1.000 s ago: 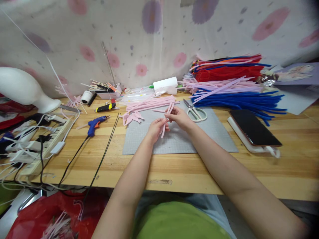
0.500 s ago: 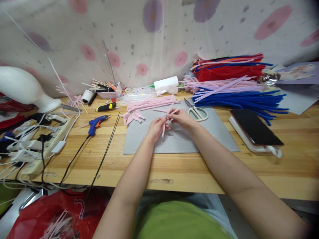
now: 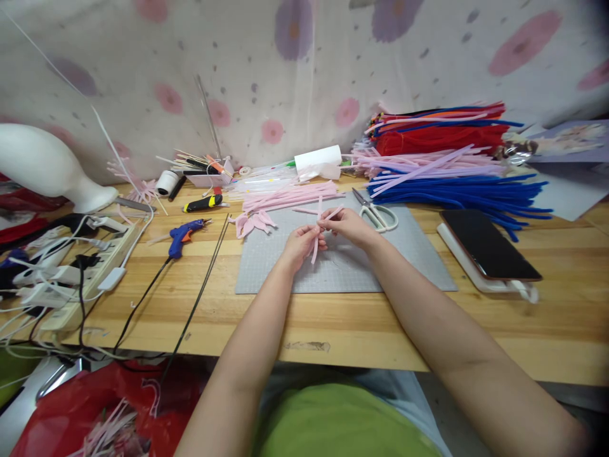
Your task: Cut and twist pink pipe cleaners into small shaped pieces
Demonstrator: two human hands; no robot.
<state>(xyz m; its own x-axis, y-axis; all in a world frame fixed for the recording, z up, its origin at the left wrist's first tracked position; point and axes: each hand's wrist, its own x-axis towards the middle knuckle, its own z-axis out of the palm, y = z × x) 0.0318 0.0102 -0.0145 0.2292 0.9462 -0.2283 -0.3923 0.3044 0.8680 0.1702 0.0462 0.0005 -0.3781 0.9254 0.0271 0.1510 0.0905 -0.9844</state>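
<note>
Over a grey cutting mat (image 3: pixel 266 273), my left hand (image 3: pixel 301 246) and my right hand (image 3: pixel 349 226) both pinch crossed pink pipe cleaners (image 3: pixel 314 251). One strand stands nearly upright past the left fingertips; another runs out beyond the right fingers. Exactly where they join is hidden by the fingers. Left of my hands, a pink petal-shaped piece (image 3: pixel 254 223) made of pipe cleaner lies on the mat's edge. Behind them rests a bundle of pink pipe cleaners (image 3: pixel 290 195). Scissors (image 3: pixel 378 214) with pale green handles lie just beyond my right hand.
A blue glue gun (image 3: pixel 183 238), a yellow-black utility knife (image 3: pixel 203 203) and thin dark rods (image 3: pixel 202 292) lie left. Far left are a corded power strip (image 3: pixel 114 254) and a white foam head (image 3: pixel 47 168). Blue pipe cleaners (image 3: pixel 457 197) and a phone (image 3: pixel 490 244) are right.
The pink pipe cleaner in my fingers has turned from a slant to nearly upright. Both hands stay in almost the same place, still pinching.
</note>
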